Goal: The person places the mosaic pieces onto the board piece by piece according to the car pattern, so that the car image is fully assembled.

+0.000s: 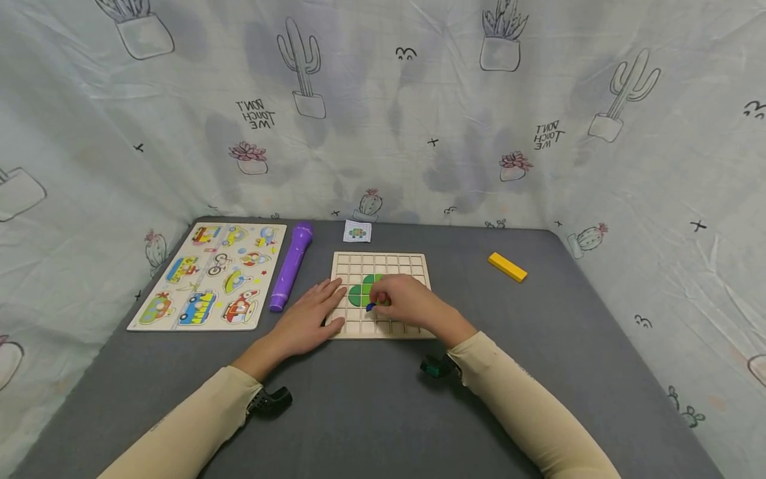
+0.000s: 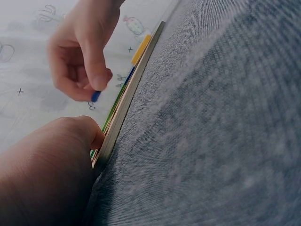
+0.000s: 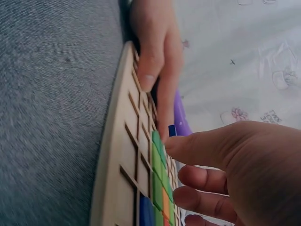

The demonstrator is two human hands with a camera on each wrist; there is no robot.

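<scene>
A wooden grid board (image 1: 413, 261) lies on the grey table, with several green tiles (image 1: 359, 295) set in its middle cells. The right wrist view also shows an orange tile (image 3: 165, 203) and a blue tile (image 3: 146, 212) in the grid. Above the board, my right hand (image 1: 403, 301) pinches a small blue tile (image 2: 96, 96) between thumb and index finger, apart from the grid. My left hand (image 1: 308, 316) rests at the board's left edge, its fingers extended and touching the frame. Part of the grid is hidden beneath the right hand.
Left of the board lies a purple microphone-shaped stick (image 1: 291, 266), and farther left a vehicle picture puzzle board (image 1: 218, 283). A small pattern card (image 1: 357, 231) is behind the grid. To the right is a yellow bar (image 1: 507, 267). A printed curtain (image 1: 383, 133) surrounds the table.
</scene>
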